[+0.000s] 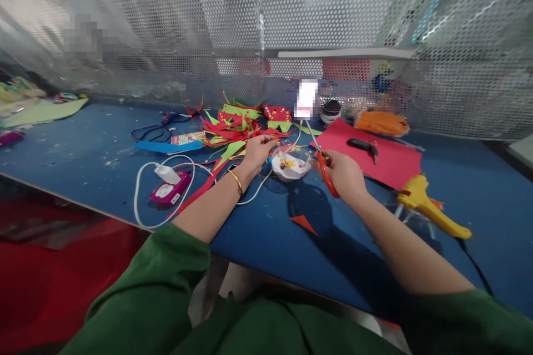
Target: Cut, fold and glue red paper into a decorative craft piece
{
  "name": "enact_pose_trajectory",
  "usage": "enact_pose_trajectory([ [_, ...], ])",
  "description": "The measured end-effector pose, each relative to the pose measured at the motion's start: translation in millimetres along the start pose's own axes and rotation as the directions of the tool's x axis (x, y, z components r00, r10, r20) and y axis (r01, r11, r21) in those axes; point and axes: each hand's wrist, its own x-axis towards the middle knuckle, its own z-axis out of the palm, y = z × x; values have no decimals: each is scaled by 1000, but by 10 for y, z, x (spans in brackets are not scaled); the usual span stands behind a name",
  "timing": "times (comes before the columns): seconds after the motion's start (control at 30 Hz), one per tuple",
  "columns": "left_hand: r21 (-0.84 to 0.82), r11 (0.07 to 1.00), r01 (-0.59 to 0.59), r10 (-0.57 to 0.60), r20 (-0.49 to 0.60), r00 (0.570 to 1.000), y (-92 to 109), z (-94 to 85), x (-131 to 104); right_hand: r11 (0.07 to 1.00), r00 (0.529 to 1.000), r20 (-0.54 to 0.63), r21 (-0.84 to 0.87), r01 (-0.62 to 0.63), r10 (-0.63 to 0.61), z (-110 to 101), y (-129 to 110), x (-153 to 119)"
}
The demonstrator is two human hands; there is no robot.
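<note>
Currently gripping red-handled scissors in right hand, over blue table, between front and rear edges. Cannot tell whether holding anything with narrowed fingers of left hand. Cannot read pixelated bright rectangle.

The blue worktop, scuffed with pale flecks, carries a heap of red and green paper cuttings, a small white dish, a red sheet, a yellow glue gun, a purple power socket and an orange triangular scrap.

Red-handled scissors, dark blue tabletop
</note>
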Motion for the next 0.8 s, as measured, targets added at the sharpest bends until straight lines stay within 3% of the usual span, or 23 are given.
enact_pose_trajectory([
  [0.17,8,1000,-14,14,40,999,-48,165,-85,1000,1000,9,-12,-11,11,75,110,62],
  [0.33,77,996,-53,48,60,997,-57,114,-278,1000,1000,10,17,15,-15,59,198,-32],
  [0.47,128,987,-101,98,30,995,18,60,-416,999,999,-42,48,5,-3,-50,304,-158],
  [0.53,135,985,-109,101,66,993,67,71,-504,994,999,-44,105,15,-10,-116,371,-229],
  [0.67,88,995,55,-76,255,964,117,131,-674,937,995,53,343,62,-85,-224,489,-426],
  [0.8,71,979,194,-206,343,916,77,130,-714,922,970,235,385,-33,-63,-327,547,-680],
])
